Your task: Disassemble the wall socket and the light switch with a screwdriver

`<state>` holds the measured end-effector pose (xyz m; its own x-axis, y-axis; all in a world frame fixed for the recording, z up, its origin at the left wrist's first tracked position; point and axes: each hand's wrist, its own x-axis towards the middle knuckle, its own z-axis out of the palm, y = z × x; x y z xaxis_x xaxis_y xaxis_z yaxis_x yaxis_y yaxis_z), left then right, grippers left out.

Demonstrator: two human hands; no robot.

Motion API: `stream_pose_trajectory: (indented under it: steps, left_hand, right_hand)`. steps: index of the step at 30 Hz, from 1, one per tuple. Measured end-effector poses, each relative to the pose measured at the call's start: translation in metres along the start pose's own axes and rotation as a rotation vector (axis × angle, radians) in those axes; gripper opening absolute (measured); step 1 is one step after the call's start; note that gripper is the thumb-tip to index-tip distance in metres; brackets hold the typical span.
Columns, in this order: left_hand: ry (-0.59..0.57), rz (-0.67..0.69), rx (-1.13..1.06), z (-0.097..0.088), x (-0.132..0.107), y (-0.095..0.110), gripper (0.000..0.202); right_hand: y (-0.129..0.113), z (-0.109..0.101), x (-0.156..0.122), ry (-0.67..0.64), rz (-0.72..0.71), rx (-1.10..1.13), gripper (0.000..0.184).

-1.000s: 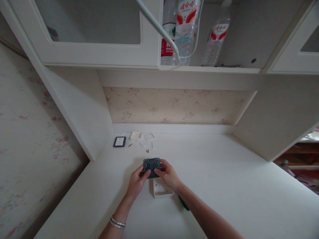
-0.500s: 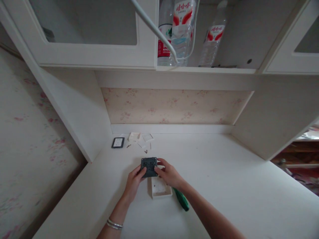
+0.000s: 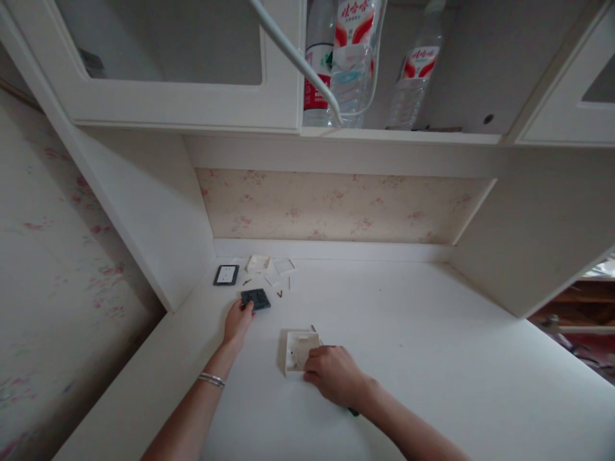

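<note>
My left hand [image 3: 237, 321] reaches forward and left, its fingertips pinching the near corner of a dark socket module [image 3: 256, 298] that lies flat on the white desk [image 3: 432, 358]. Closer to me, my right hand [image 3: 334, 376] is curled, with its knuckles against the near right corner of an open white mounting box [image 3: 298, 349]. A green screwdriver handle [image 3: 354, 412] peeks out under that wrist. A thin metal shaft [image 3: 314, 330] shows beyond the fingers, by the box's far edge.
At the back left of the desk lie a black-framed white socket plate [image 3: 227, 274], white plastic parts [image 3: 259, 262] and small screws [image 3: 279, 294]. Water bottles [image 3: 413, 70] stand on the shelf above, and a white cable [image 3: 298, 61] hangs in front of them.
Both hands held the dark module above the white box. My left hand has carried it forward and left onto the desk; my right hand dropped to the box and the screwdriver.
</note>
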<state>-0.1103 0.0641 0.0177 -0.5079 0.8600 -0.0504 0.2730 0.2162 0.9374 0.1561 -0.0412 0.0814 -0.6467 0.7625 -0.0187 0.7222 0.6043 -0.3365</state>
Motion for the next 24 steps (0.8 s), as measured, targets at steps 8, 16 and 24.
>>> stream_pose_trajectory:
  steps: [8, 16, 24]
  left_hand:
    - [-0.024, 0.000, 0.275, 0.012, 0.026, 0.003, 0.037]
    - [-0.004, -0.031, 0.433, 0.023, 0.045, 0.012, 0.043]
    - [0.011, -0.019, 0.458, 0.025, 0.050, 0.010, 0.046]
  right_hand:
    - [0.037, -0.032, 0.042, 0.205, 0.204, -0.090, 0.030]
    - [0.090, -0.027, 0.091, 0.119, 0.362, -0.246, 0.027]
    - [0.087, -0.027, 0.142, 0.138, 0.295, -0.284, 0.028]
